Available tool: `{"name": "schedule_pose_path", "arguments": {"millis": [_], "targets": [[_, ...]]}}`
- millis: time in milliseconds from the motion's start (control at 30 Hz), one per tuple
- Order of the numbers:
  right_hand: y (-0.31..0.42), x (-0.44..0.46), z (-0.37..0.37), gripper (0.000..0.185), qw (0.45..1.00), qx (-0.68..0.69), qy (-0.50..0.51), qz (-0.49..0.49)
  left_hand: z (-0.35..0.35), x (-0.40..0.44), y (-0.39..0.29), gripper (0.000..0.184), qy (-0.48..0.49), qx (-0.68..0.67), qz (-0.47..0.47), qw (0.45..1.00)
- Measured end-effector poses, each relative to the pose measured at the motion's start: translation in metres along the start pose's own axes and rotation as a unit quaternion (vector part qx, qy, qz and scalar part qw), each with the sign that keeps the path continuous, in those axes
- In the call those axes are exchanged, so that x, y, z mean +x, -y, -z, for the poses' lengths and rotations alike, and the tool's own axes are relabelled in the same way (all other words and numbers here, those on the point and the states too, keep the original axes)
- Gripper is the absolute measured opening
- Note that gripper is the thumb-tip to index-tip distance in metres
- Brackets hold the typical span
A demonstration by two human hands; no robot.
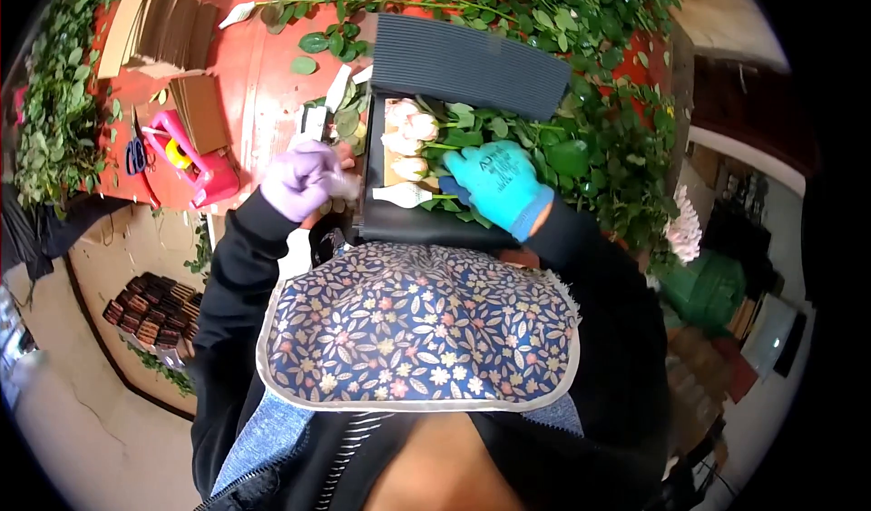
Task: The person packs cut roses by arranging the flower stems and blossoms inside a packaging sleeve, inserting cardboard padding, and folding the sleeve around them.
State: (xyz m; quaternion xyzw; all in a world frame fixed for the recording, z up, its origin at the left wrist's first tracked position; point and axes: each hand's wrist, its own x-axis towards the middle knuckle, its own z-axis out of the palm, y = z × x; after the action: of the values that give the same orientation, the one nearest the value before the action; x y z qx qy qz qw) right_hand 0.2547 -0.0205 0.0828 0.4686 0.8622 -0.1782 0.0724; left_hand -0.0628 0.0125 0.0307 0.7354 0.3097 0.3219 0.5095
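Note:
Pale pink roses lie with their heads against a brown cardboard strip, in a black ribbed holder. One rose head in a white net sleeve lies nearest me. My right hand, in a turquoise glove, is closed round the stems just right of the heads. Its fingertips are partly hidden by the glove and leaves. My left hand, in a purple glove, is curled left of the holder. Its fingertips are blurred, and what they pinch, if anything, cannot be made out.
A ribbed black flap stands behind the roses. Cardboard sheets, a pink tape dispenser and blue-handled scissors lie at left on the red table. Leafy stems line the back and right.

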Motion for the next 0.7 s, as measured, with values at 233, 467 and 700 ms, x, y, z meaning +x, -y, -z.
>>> {"name": "schedule_pose_path", "arguments": {"millis": [233,467,700], "targets": [[0.010,-0.003,-0.009,0.020,0.989,0.109,0.087,0.040,-0.040,0.012,0.001,0.032,0.211,0.106,0.171,0.957],[0.011,0.005,-0.020,0.018,0.986,0.098,0.119,0.058,-0.036,0.006,-0.001,0.023,0.214,0.149,0.105,0.960],[0.005,-0.001,-0.027,0.014,0.986,0.114,0.096,0.072,0.040,-0.054,0.004,0.024,0.093,0.234,0.187,0.949]]}}
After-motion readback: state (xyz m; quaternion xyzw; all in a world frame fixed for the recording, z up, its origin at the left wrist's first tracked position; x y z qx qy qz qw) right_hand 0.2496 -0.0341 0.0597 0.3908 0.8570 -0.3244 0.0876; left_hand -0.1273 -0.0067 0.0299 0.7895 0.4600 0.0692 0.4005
